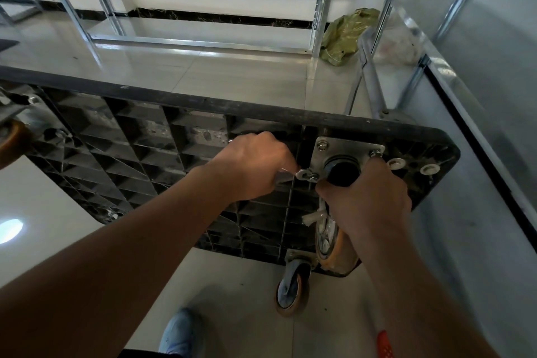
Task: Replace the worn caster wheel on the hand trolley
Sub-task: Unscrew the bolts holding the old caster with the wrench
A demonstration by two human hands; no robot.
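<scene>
The hand trolley [180,136] stands tipped on its side across the middle of the frame, its black ribbed underside facing the person. At the right end of that underside a caster wheel [329,244] hangs from a silver mounting plate [345,151] bolted to the deck; the wheel has an orange-tan tyre and a pale, scuffed hub, with white stringy stuff caught near its fork.

The right hand [366,200] is curled round the caster just below the plate, its fingers wrapped over the black swivel part. The left hand [255,166] sits just left of the plate, fingers closed on a metal wrench [293,176] whose open end meets the bolt [312,177] at the plate's lower left corner. Other bolts show at the plate's upper corners.

Below the gripped caster, at the trolley's lower edge, a second caster [292,291] with a grey hub and brown tyre points down toward the tiled floor [232,75]. Another orange wheel [13,139] shows at the far left edge.

In the upper part of the frame stands metal shelving [203,46], with a crumpled green bag [345,35] beside it at upper right. A blue shoe [177,331] and something red [385,344] sit at the bottom edge.
</scene>
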